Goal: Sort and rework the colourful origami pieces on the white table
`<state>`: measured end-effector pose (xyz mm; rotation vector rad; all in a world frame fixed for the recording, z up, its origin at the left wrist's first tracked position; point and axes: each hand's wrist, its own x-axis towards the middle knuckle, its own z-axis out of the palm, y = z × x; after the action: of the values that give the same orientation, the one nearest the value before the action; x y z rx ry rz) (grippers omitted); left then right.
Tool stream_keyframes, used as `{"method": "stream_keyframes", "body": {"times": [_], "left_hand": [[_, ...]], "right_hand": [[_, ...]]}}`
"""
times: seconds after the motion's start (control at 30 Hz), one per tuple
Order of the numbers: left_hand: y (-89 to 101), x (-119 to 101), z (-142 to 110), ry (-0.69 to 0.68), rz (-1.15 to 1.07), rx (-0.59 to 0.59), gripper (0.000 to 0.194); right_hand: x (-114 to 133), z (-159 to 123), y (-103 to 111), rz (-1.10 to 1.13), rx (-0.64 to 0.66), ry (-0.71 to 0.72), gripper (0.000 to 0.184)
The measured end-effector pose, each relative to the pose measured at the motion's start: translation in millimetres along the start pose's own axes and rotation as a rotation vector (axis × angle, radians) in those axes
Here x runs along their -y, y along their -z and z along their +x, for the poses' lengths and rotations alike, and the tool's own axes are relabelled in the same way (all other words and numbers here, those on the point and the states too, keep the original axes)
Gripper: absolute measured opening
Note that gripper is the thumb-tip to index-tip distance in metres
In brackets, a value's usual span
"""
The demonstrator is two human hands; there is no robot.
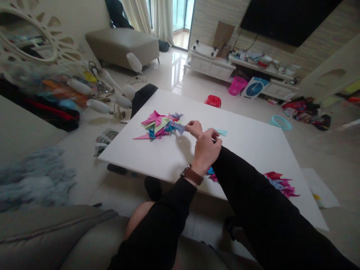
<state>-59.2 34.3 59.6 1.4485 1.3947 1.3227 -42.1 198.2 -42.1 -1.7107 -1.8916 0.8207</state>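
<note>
My arms cross over the white table (247, 144). My right hand (194, 128) reaches left, its fingers pinching the tip of a grey-purple folded paper crane (179, 128) at the edge of a pile of colourful paper cranes (156, 122). My left hand (206, 150), with a brown-strapped watch (192, 174) at its wrist, is closed, fingertips curled together. A light-teal folded paper (223, 132) shows just behind those fingers; whether they grip it I cannot tell. More folded papers (213, 175) are partly hidden under my arms.
A second pile of red, purple and blue folded papers (282, 183) lies at the table's right end, beyond my right forearm. A red stool (213, 101) stands behind the far edge. A white lamp with several shades (98, 106) stands off the left side. A grey sofa (56, 240) is at lower left.
</note>
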Motion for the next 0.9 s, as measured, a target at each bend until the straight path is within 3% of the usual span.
{"method": "stream_keyframes", "body": {"times": [0.17, 0.27, 0.4, 0.47, 0.53, 0.63, 0.7, 0.77, 0.9], "left_hand": [[-1.1, -2, -1, -0.039, 0.011, -0.013, 0.012], [-3.3, -1, -2, 0.018, -0.014, -0.039, 0.011], [-6.7, 3, 1, 0.176, -0.09, -0.244, 0.025], [-8.9, 7, 3, 0.286, -0.148, -0.293, 0.035], [-12.6, 11, 5, 0.419, -0.256, -0.212, 0.039], [-22.5, 14, 2, 0.512, -0.457, 0.071, 0.03], [-30.7, 15, -4, 0.461, -0.517, 0.186, 0.021], [-38.3, 15, -9, 0.401, -0.523, 0.225, 0.016], [-46.5, 15, -13, 0.352, -0.525, 0.292, 0.014]], "right_hand": [[10, -9, 42, 0.127, -0.098, 0.037, 0.014], [9, -25, 65, 0.238, -0.161, 0.092, 0.01], [-7, -71, 105, 0.439, -0.281, 0.162, 0.01], [-21, -105, 125, 0.561, -0.329, 0.173, 0.016], [-39, -143, 142, 0.608, -0.381, 0.164, 0.02], [-67, -198, 152, 0.651, -0.439, 0.073, 0.026], [-83, -226, 151, 0.678, -0.469, 0.005, 0.029], [-93, -244, 148, 0.685, -0.485, -0.035, 0.03], [-100, -255, 152, 0.642, -0.442, -0.029, 0.03]]}}
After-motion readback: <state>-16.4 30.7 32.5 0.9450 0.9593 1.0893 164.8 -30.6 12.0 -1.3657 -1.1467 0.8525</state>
